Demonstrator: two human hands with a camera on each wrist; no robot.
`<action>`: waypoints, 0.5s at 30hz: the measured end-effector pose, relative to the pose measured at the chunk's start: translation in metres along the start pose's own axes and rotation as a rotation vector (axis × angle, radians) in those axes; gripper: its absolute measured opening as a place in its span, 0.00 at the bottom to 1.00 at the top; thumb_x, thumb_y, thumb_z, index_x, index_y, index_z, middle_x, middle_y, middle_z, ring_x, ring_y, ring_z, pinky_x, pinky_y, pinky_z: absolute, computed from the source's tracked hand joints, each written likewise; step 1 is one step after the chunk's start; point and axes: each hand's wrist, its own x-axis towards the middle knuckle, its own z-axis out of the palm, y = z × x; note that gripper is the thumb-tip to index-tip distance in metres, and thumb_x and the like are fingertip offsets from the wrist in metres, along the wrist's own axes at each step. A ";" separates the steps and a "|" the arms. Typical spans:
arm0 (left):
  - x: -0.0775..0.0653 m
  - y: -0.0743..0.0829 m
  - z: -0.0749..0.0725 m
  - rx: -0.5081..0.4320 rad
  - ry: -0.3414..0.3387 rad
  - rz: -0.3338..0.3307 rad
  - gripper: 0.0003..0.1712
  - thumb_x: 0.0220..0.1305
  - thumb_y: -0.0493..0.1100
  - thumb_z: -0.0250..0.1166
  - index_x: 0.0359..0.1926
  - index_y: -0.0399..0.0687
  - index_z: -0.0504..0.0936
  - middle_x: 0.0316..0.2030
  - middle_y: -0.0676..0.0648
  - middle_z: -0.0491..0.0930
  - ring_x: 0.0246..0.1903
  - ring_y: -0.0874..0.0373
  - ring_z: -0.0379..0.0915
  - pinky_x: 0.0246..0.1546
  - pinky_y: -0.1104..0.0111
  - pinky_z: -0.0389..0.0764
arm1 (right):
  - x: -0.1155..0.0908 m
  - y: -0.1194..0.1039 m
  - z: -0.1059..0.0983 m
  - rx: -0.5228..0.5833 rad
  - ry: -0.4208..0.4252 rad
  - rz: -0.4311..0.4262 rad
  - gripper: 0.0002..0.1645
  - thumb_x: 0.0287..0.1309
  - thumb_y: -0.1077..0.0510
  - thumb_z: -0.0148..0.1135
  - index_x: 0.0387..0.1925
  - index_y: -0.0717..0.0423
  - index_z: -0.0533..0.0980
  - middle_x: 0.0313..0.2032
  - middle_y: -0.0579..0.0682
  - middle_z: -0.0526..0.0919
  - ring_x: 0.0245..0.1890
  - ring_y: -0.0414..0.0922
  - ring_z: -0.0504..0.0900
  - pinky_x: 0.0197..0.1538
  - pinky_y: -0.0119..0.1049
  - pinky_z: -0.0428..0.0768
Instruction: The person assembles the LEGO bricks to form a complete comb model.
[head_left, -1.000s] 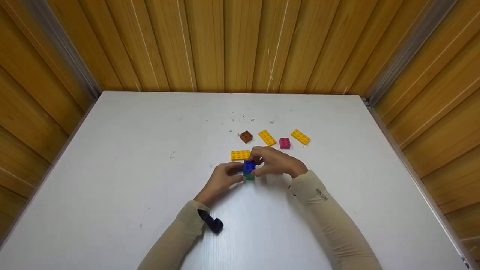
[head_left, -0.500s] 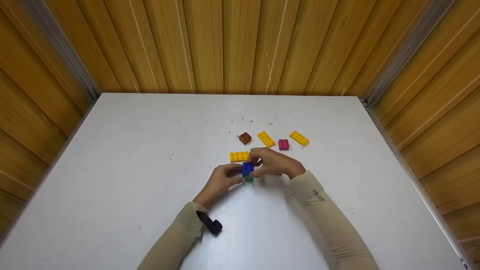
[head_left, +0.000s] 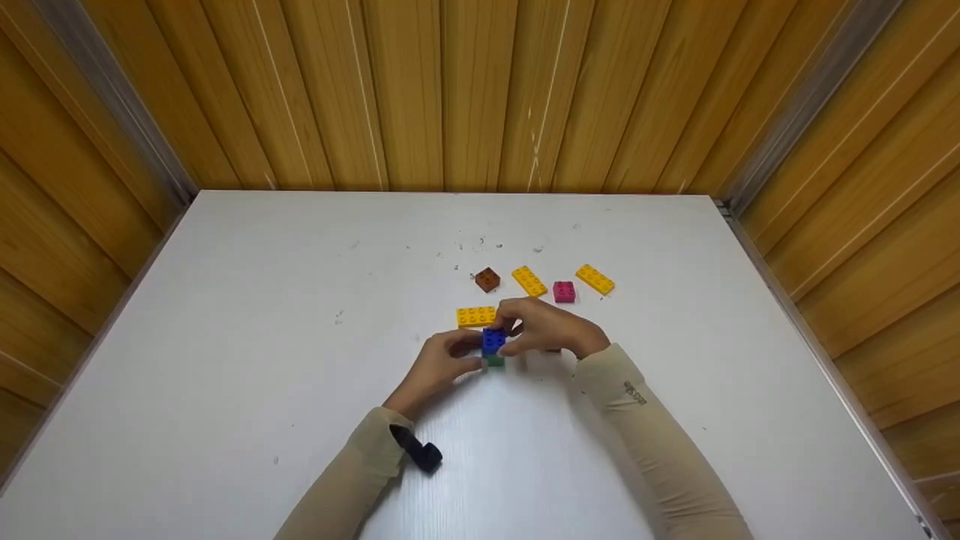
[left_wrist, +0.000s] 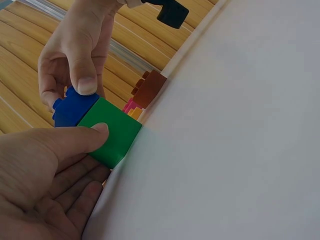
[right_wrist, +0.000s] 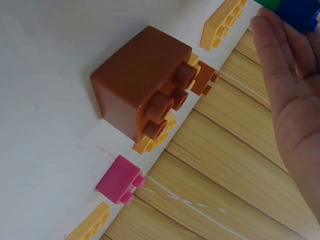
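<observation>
The person's left hand [head_left: 435, 366] pinches a green square plastic brick [left_wrist: 112, 127], thumb against its face, low on the white tabletop [head_left: 300, 375]. The right hand [head_left: 551, 324] pinches a blue studded plastic brick [head_left: 493, 340] sitting on top of the green one. Compared with a second ago, that grip and that little stack look the same; only the head view has shifted, the table's far edge now a touch lower in it. Just behind lies a flat yellow eight-stud plate [head_left: 475, 316]. Farther back, a brown square brick [head_left: 487, 280], a second yellow plate [head_left: 529, 281], a pink square brick [head_left: 564, 292] and a third yellow plate [head_left: 595, 278] lie where they did. Another brown brick [right_wrist: 140, 70] stands near the right wrist, mostly hidden from the head view.
</observation>
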 end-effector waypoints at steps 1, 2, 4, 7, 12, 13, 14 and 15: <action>0.000 0.000 0.000 -0.005 -0.001 0.004 0.22 0.57 0.35 0.68 0.54 0.43 0.80 0.51 0.44 0.82 0.53 0.52 0.77 0.59 0.63 0.76 | 0.000 0.000 0.000 -0.002 -0.001 -0.007 0.16 0.51 0.62 0.71 0.42 0.57 0.77 0.45 0.51 0.80 0.49 0.47 0.81 0.55 0.40 0.81; 0.000 -0.001 0.001 -0.011 0.000 -0.003 0.22 0.57 0.35 0.68 0.54 0.44 0.80 0.51 0.45 0.82 0.53 0.53 0.78 0.59 0.63 0.76 | 0.000 0.001 0.000 -0.005 -0.002 -0.003 0.16 0.51 0.61 0.71 0.42 0.56 0.77 0.45 0.50 0.81 0.49 0.47 0.81 0.55 0.39 0.81; 0.000 -0.001 0.002 -0.017 0.001 -0.013 0.22 0.57 0.36 0.68 0.54 0.45 0.80 0.50 0.46 0.82 0.53 0.54 0.78 0.59 0.64 0.76 | -0.001 0.001 -0.001 -0.010 -0.006 0.007 0.16 0.51 0.60 0.71 0.42 0.55 0.77 0.45 0.49 0.81 0.49 0.46 0.81 0.55 0.39 0.81; 0.000 -0.002 0.002 -0.015 0.006 -0.015 0.21 0.57 0.36 0.68 0.54 0.45 0.80 0.50 0.45 0.82 0.52 0.53 0.78 0.59 0.63 0.76 | -0.001 0.001 -0.001 -0.012 -0.014 0.016 0.16 0.52 0.60 0.71 0.43 0.55 0.77 0.46 0.49 0.81 0.49 0.46 0.81 0.55 0.40 0.81; 0.000 0.000 0.002 0.005 0.011 -0.030 0.21 0.57 0.37 0.69 0.53 0.47 0.81 0.50 0.47 0.83 0.52 0.54 0.78 0.59 0.62 0.76 | -0.002 0.001 -0.001 -0.007 -0.026 0.008 0.17 0.53 0.60 0.70 0.45 0.56 0.77 0.48 0.50 0.80 0.51 0.47 0.81 0.56 0.41 0.80; 0.000 0.000 0.001 0.007 0.010 -0.033 0.21 0.57 0.38 0.69 0.53 0.47 0.81 0.50 0.47 0.83 0.52 0.54 0.78 0.59 0.62 0.76 | -0.002 0.001 -0.001 -0.012 -0.028 0.005 0.17 0.54 0.60 0.69 0.46 0.56 0.77 0.48 0.50 0.80 0.51 0.47 0.81 0.56 0.41 0.80; 0.000 0.001 0.001 0.008 0.010 -0.035 0.21 0.57 0.38 0.69 0.53 0.47 0.81 0.50 0.47 0.83 0.52 0.54 0.78 0.59 0.61 0.76 | -0.002 0.001 -0.001 -0.016 -0.029 -0.002 0.17 0.54 0.60 0.69 0.46 0.56 0.77 0.48 0.51 0.79 0.51 0.48 0.81 0.57 0.42 0.80; -0.001 0.002 0.000 0.008 0.012 -0.040 0.21 0.57 0.38 0.69 0.53 0.48 0.81 0.50 0.47 0.83 0.52 0.54 0.78 0.60 0.61 0.76 | -0.002 0.001 -0.002 -0.022 -0.030 -0.010 0.17 0.54 0.60 0.69 0.47 0.56 0.77 0.48 0.51 0.79 0.51 0.48 0.81 0.57 0.42 0.80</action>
